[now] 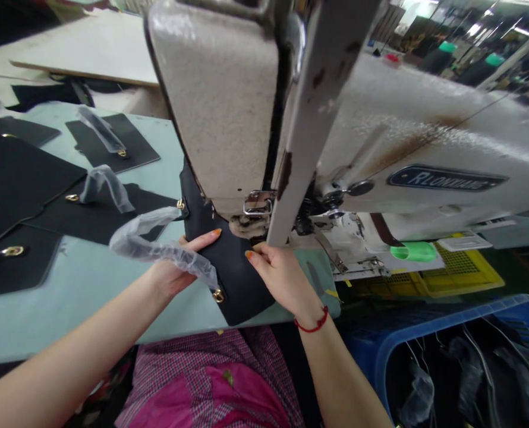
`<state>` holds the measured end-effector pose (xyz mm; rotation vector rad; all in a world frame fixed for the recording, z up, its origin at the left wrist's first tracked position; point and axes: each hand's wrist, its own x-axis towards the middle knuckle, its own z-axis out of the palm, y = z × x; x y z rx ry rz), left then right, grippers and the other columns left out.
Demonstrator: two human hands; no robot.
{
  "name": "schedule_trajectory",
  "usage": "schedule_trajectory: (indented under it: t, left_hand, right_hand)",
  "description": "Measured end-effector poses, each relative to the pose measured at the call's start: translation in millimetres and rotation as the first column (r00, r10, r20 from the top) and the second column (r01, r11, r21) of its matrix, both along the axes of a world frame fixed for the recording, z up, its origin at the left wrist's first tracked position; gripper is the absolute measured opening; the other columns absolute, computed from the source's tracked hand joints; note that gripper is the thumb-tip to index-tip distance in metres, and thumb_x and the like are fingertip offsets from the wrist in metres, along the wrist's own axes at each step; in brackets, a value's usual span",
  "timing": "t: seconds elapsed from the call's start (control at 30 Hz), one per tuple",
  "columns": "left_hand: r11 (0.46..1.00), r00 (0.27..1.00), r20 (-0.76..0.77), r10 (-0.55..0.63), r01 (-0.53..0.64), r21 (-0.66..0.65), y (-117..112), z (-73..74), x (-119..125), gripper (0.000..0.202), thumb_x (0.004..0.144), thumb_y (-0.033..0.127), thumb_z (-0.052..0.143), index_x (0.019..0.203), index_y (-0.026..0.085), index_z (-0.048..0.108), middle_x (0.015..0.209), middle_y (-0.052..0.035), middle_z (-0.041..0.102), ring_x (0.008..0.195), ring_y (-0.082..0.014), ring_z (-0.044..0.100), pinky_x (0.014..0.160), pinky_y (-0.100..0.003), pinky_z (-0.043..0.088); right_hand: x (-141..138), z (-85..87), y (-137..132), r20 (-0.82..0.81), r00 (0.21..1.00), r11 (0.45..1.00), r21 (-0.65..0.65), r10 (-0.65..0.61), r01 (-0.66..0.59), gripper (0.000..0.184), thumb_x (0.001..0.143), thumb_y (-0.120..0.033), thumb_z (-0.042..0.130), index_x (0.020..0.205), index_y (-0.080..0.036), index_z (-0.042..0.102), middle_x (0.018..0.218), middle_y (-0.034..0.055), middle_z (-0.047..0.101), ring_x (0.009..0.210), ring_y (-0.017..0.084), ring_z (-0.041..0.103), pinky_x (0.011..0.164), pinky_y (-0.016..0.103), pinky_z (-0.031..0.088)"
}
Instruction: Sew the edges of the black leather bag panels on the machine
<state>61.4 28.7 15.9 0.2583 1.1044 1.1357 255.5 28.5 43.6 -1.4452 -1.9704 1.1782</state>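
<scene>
A black leather-like bag panel (242, 291) lies under the head of a sewing machine (215, 107). Its handle (135, 238), wrapped in clear plastic, arches off the left side between gold-coloured fittings. My left hand (179, 270) passes beneath this handle and grips the panel's left part, one orange-nailed digit stretched on top. On the other side, my right hand (277, 273) pinches the panel's right edge close to the presser foot (251, 227). Some of my fingers are hidden, and the machine head covers the exact stitching point.
Several more black panels (113, 142) with plastic-wrapped handles lie on the pale green table (90, 297) at left. A blue bin (384, 356) holding wrapped pieces stands at lower right. Behind it are a yellow crate (465, 273) and a green tube (413, 251).
</scene>
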Motion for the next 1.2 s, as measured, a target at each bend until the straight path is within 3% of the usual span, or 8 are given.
schedule_trajectory:
  t: [0.13,0.3,0.47,0.67,0.97,1.2]
  left_hand:
    - [0.976,0.976,0.023,0.218,-0.218,-0.017,-22.6,1.4,30.6,0.025,0.077,0.009,0.069,0.101,0.014,0.072,0.101,-0.0086,0.077,0.1,-0.026,0.072,0.089,-0.032,0.06]
    - [0.949,0.948,0.044,0.314,-0.314,-0.023,-33.5,10.4,58.7,0.028,0.083,0.011,0.062,0.11,0.02,0.067,0.109,-0.0055,0.075,0.119,-0.0262,0.063,0.098,-0.036,0.056]
    - [0.94,0.937,0.072,0.341,-0.341,-0.011,-33.0,10.0,61.8,0.024,0.082,0.01,0.063,0.103,0.02,0.067,0.108,-0.0042,0.075,0.123,-0.0265,0.06,0.1,-0.037,0.055]
    - [0.886,0.879,0.152,0.452,-0.462,0.037,-33.9,1.2,65.0,0.027,0.077,0.009,0.069,0.102,0.018,0.069,0.112,-0.0078,0.074,0.121,-0.0281,0.061,0.102,-0.041,0.053]
    - [0.908,0.9,0.205,0.385,-0.409,0.089,-33.2,-3.5,60.4,0.039,0.075,0.01,0.072,0.112,0.021,0.067,0.122,-0.0064,0.07,0.125,-0.0261,0.059,0.107,-0.039,0.049]
    - [0.921,0.899,0.21,0.385,-0.388,-0.027,-32.0,-3.3,60.5,0.037,0.072,0.006,0.073,0.108,0.017,0.068,0.116,-0.01,0.072,0.125,-0.0266,0.058,0.105,-0.037,0.05]
  right_hand:
    - [6.7,24.9,8.2,0.277,0.961,0.995,0.09,0.02,-0.047,0.023,0.094,-0.023,0.055,0.076,-0.016,0.067,0.077,0.006,0.069,0.069,0.015,0.06,0.059,0.025,0.032]
    - [5.5,34.3,12.8,0.484,0.873,0.976,0.212,-0.061,-0.049,0.026,0.096,-0.03,0.055,0.08,-0.017,0.071,0.08,0.0094,0.072,0.072,0.018,0.063,0.06,0.028,0.032]
    - [4.3,31.3,13.9,0.512,0.853,0.971,0.239,-0.104,-0.026,0.028,0.096,-0.034,0.054,0.083,-0.018,0.073,0.08,0.0087,0.072,0.072,0.019,0.063,0.058,0.028,0.031]
    - [4.8,33.9,11.0,0.537,0.838,0.969,0.245,-0.101,-0.039,0.029,0.096,-0.035,0.052,0.084,-0.019,0.073,0.079,0.006,0.072,0.07,0.017,0.063,0.057,0.026,0.03]
    - [4.3,30.6,11.5,0.497,0.86,0.964,0.266,-0.117,-0.023,0.033,0.095,-0.036,0.054,0.071,-0.018,0.068,0.069,0.0033,0.068,0.057,0.012,0.054,0.053,0.026,0.026]
    - [5.8,29.4,12.3,0.471,0.874,0.962,0.274,-0.124,-0.011,0.032,0.093,-0.036,0.057,0.069,-0.017,0.068,0.066,0.0031,0.066,0.057,0.012,0.054,0.052,0.025,0.025]
